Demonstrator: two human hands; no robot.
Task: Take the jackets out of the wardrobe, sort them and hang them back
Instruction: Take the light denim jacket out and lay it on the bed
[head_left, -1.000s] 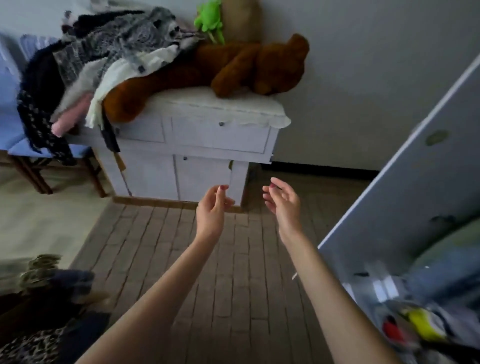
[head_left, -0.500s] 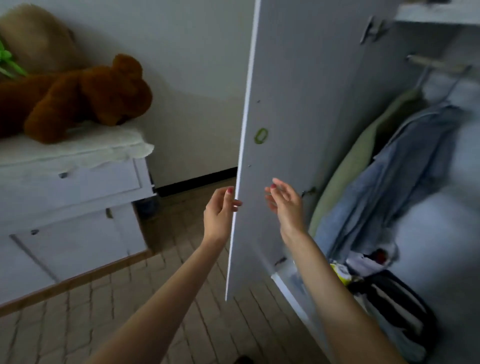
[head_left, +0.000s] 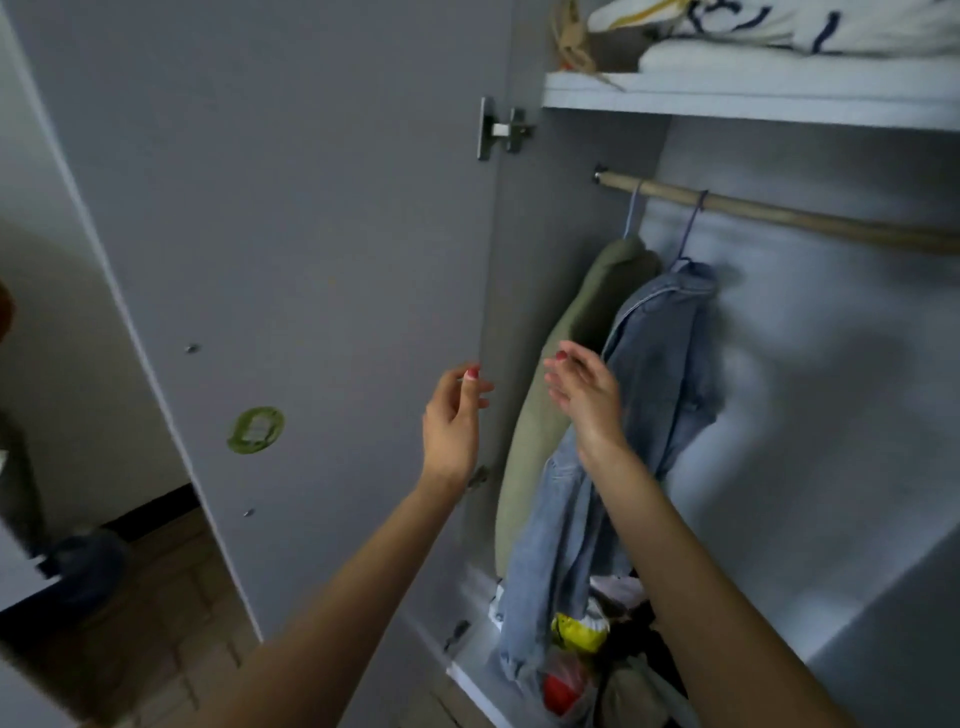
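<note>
With its tall grey door (head_left: 291, 249) swung wide to the left, the pale grey wardrobe (head_left: 810, 415) fills nearly the whole view, and everything is placed against it. Across its upper inside runs a wooden hanging rail (head_left: 779, 213), and from the rail's left end two jackets hang side by side: an olive-green jacket (head_left: 540, 415) nearest the wardrobe's left wall, and a light blue denim jacket (head_left: 654, 374) just to its right, partly overlapping it. Above the rail, the wardrobe's white shelf (head_left: 748, 93) carries folded white bedding with dark blue stripes (head_left: 810, 26). Down on the wardrobe floor, beneath the jackets, sits a jumble of bags and clothes (head_left: 602, 649), yellow and red showing among them; what they are is hard to make out. Both bare arms reach up in front of the opening. The left hand (head_left: 452, 415) hovers by the door's hinged edge, fingers loosely curled, holding nothing. The right hand (head_left: 587, 395) is raised in front of the denim jacket, fingers relaxed and spread, also empty. On the door's inner face sits a small round green sticker (head_left: 256, 430).
</note>
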